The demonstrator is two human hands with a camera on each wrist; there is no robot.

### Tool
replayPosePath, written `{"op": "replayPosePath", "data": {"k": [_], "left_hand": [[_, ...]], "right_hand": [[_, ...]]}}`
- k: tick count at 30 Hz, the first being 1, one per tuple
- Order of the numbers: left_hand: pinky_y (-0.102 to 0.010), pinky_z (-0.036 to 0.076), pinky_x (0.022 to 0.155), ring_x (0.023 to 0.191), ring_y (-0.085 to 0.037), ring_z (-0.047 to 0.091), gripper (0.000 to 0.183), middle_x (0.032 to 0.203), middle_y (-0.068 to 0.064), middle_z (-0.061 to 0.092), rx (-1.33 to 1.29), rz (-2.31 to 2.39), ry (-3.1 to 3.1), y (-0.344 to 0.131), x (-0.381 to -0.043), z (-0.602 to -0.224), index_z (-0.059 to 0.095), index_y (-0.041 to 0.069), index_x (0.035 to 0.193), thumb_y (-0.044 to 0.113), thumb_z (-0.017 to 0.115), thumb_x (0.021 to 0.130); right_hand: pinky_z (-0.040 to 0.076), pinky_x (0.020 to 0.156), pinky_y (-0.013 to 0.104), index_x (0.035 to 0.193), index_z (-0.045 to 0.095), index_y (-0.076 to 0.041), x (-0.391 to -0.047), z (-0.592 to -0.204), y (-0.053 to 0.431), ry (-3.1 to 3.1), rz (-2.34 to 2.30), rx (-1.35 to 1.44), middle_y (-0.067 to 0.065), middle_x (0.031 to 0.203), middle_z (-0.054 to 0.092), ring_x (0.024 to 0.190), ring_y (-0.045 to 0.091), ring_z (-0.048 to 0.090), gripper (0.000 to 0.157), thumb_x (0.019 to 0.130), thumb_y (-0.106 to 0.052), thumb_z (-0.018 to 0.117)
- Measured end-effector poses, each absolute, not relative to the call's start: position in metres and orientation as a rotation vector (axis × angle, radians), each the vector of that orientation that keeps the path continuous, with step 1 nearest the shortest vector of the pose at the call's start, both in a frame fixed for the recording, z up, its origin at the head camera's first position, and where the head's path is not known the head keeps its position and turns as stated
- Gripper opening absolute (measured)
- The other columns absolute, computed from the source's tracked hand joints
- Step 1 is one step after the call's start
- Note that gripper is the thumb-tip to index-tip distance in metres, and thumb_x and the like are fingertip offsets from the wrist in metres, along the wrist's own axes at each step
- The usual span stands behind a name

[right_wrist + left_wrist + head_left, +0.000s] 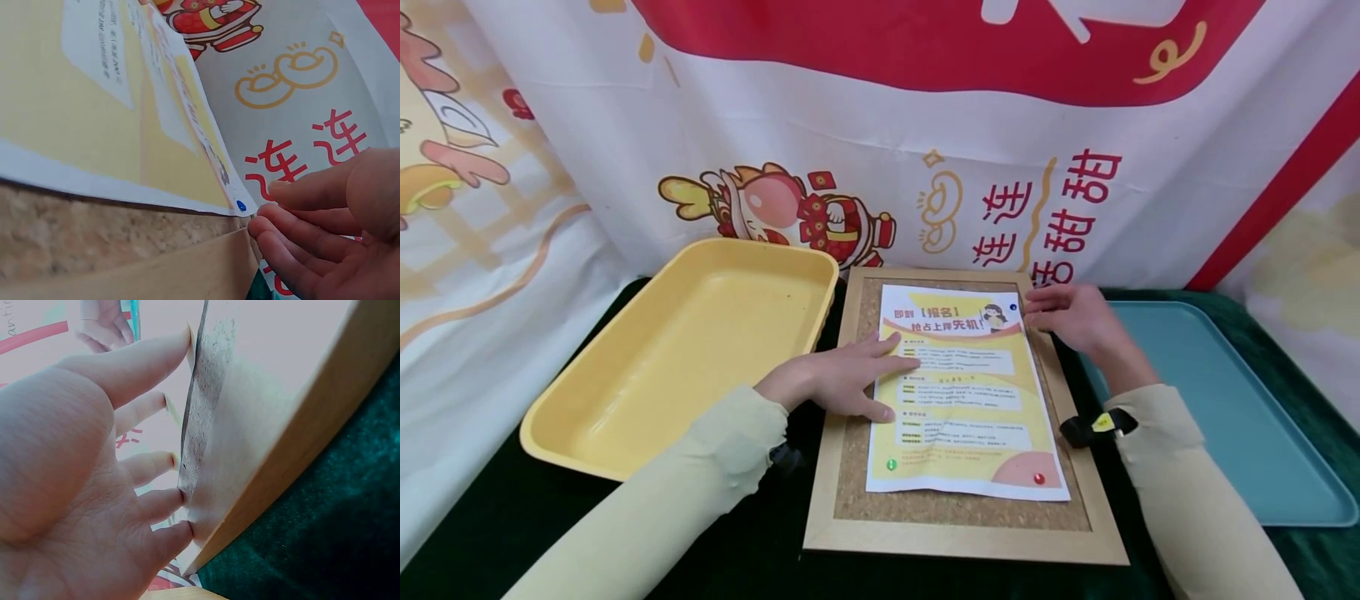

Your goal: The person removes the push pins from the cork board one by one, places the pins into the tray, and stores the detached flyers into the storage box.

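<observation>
A printed yellow-and-white poster lies on a wood-framed cork board. My left hand rests with spread fingers over the poster's left edge and the frame. At the board's top right corner is my right hand, fingers loosely bent, beside a blue pushpin in the poster's corner. In the right wrist view its thumb and fingertips stand just off that corner, with nothing seen between them. A green pushpin sits at the poster's lower left, a red pushpin at its lower right.
A yellow tray stands left of the board, its inside facing up. To the right lies a flat blue-green tray, partly behind the right arm. Dark green cloth covers the table. A printed white banner hangs behind.
</observation>
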State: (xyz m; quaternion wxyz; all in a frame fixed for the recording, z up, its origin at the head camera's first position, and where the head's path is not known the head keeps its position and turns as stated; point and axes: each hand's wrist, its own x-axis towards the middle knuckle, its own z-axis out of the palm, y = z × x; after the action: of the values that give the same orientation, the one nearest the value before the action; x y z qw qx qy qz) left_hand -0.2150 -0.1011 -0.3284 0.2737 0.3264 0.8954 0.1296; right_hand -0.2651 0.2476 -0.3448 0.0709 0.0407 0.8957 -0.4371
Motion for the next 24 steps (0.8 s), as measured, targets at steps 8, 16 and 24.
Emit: {"op": "replayPosePath", "data": {"k": [8, 16, 24], "left_hand": [[-0.058, 0.007, 0.135, 0.168, -0.035, -0.009, 0.079, 0.181, -0.007, 0.0, 0.873, 0.328, 2.404, -0.101, -0.215, -0.329, 0.028, 0.03, 0.17, 0.042, 0.068, 0.103], [-0.06, 0.008, 0.134, 0.168, -0.036, -0.007, 0.078, 0.181, -0.008, 0.001, 0.861, 0.343, 2.412, -0.101, -0.215, -0.329, 0.029, 0.03, 0.17, 0.042, 0.068, 0.103], [-0.06, 0.008, 0.134, 0.168, -0.035, -0.007, 0.078, 0.181, -0.007, 0.001, 0.861, 0.35, 2.409, -0.101, -0.215, -0.329, 0.029, 0.031, 0.17, 0.043, 0.068, 0.103]], "right_hand": [[0.052, 0.113, 0.054, 0.153, 0.054, -0.004, -0.264, -0.348, 0.245, 2.713, -1.194, 0.032, 0.021, 0.141, 0.064, 0.125, 0.035, 0.062, 0.052, 0.104, -0.015, 0.069], [0.054, 0.099, 0.044, 0.145, 0.061, -0.005, -0.271, -0.346, 0.236, 2.783, -1.094, 0.08, 0.018, 0.131, 0.066, 0.114, 0.032, 0.06, 0.046, 0.102, -0.019, 0.072], [0.051, 0.084, 0.034, 0.134, 0.068, -0.005, -0.283, -0.347, 0.232, 2.854, -0.986, 0.125, 0.016, 0.119, 0.067, 0.107, 0.031, 0.057, 0.038, 0.099, -0.017, 0.076]]}}
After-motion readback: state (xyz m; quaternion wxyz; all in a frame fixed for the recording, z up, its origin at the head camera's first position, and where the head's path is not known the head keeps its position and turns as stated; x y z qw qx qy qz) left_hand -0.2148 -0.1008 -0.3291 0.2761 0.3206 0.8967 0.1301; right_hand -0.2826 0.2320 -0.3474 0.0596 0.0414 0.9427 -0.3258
